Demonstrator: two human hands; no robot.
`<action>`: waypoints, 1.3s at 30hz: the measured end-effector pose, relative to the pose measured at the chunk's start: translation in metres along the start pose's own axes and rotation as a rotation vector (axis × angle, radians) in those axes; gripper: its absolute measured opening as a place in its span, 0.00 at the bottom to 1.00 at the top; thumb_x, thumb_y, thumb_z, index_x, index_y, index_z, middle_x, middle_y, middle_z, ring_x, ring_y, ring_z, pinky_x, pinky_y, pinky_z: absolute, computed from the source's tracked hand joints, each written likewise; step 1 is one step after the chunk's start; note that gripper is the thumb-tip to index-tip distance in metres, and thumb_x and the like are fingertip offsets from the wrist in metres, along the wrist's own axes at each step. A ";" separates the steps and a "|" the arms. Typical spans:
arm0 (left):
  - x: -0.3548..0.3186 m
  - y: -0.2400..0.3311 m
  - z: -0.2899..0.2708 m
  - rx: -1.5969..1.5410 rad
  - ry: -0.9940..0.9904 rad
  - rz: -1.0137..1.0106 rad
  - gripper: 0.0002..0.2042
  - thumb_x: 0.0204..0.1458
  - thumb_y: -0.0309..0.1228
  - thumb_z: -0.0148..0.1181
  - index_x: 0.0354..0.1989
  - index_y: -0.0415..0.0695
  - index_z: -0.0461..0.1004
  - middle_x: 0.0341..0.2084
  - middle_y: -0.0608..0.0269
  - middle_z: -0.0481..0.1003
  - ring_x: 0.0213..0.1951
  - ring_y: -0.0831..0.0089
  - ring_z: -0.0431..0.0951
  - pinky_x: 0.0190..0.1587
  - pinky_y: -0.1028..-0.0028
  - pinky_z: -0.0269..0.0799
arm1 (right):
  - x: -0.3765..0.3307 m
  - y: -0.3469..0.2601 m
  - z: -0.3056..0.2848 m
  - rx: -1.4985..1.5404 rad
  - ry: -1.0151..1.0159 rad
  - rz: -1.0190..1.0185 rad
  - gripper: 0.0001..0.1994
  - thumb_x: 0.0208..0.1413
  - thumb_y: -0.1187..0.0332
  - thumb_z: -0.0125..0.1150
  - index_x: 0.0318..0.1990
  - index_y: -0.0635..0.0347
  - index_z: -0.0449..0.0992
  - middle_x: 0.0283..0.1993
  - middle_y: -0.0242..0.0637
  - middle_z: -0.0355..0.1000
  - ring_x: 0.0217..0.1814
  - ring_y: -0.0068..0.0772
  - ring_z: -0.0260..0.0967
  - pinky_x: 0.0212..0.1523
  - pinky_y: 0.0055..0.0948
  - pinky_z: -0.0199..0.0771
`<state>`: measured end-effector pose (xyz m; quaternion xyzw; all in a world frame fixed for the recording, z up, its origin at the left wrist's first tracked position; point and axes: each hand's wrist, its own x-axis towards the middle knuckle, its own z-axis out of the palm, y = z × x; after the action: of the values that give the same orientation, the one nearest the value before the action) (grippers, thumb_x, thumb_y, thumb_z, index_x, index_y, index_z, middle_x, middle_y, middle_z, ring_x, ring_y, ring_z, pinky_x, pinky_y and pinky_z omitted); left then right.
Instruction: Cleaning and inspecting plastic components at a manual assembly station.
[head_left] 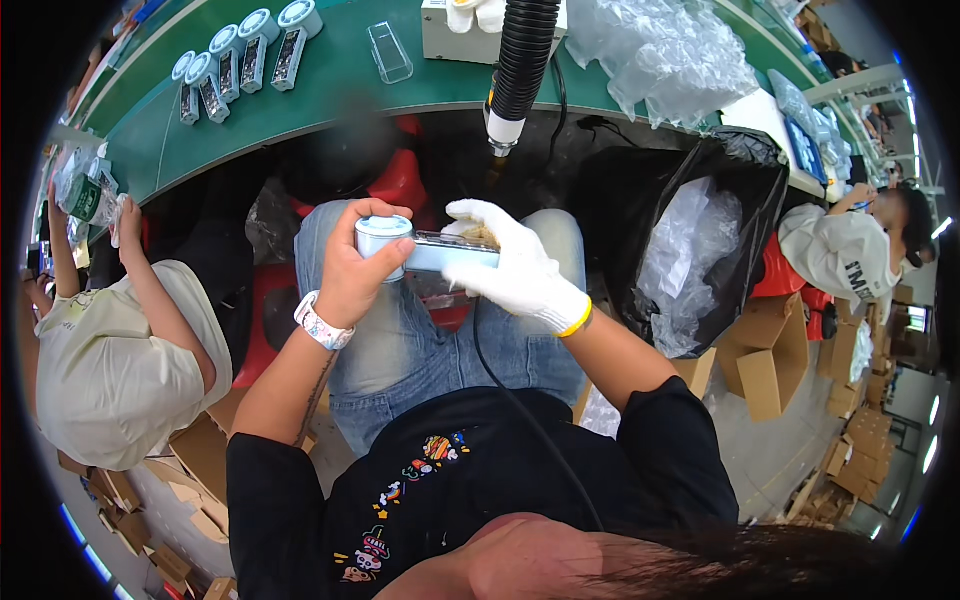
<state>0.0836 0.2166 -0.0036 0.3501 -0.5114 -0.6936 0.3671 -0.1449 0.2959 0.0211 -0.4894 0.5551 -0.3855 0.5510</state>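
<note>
A light-blue device (440,258) with a round head and a long box-shaped body is held level above my lap. My bare left hand (345,262) wraps its thumb and fingers around the round head. My right hand (530,270), in a white glove with a yellow cuff, closes around the far end of the body. Glove fingers hide that end, and something brownish shows beside them. Over the gap beyond my knees hangs a black corrugated hose (525,60) with a white collar and a nozzle pointing down.
Several similar devices (228,72) stand in rows on the green bench (330,60). A clear plastic tray (390,52) lies near a pale box (460,40) with gloves on it. At right, a black bag (620,230) holds clear plastic. Other people sit on both sides, and cardboard boxes (765,355) stand behind.
</note>
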 end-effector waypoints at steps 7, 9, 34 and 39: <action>0.027 0.004 -0.013 -0.035 0.135 -0.112 0.17 0.59 0.30 0.66 0.53 0.48 0.68 0.54 0.56 0.77 0.44 0.70 0.82 0.35 0.68 0.85 | 0.033 0.044 -0.021 0.359 -0.035 -0.118 0.31 0.53 0.75 0.72 0.66 0.60 0.68 0.55 0.41 0.75 0.45 0.27 0.77 0.41 0.28 0.82; 0.031 0.007 -0.017 -0.063 0.172 -0.138 0.16 0.59 0.31 0.66 0.53 0.48 0.68 0.54 0.56 0.77 0.44 0.69 0.82 0.35 0.68 0.85 | 0.036 0.043 -0.023 0.373 -0.012 -0.263 0.30 0.54 0.76 0.71 0.65 0.60 0.68 0.55 0.40 0.75 0.43 0.26 0.77 0.39 0.28 0.81; 0.043 -0.153 -0.007 -1.009 0.242 -0.316 0.13 0.60 0.38 0.60 0.51 0.57 0.71 0.58 0.62 0.76 0.53 0.60 0.78 0.39 0.60 0.84 | 0.070 -0.006 -0.054 -0.177 0.037 -0.018 0.31 0.44 0.74 0.79 0.59 0.61 0.77 0.48 0.40 0.79 0.45 0.25 0.76 0.43 0.27 0.78; 0.045 -0.155 -0.009 -1.031 0.231 -0.323 0.12 0.59 0.37 0.61 0.51 0.57 0.71 0.58 0.61 0.76 0.53 0.60 0.78 0.40 0.60 0.84 | 0.070 -0.003 -0.054 -0.150 0.068 -0.031 0.30 0.44 0.74 0.80 0.58 0.62 0.77 0.48 0.39 0.78 0.45 0.26 0.76 0.45 0.28 0.79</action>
<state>0.0463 0.2057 -0.1608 0.2727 -0.0019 -0.8589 0.4336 -0.1916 0.2214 0.0127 -0.5247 0.5932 -0.3677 0.4875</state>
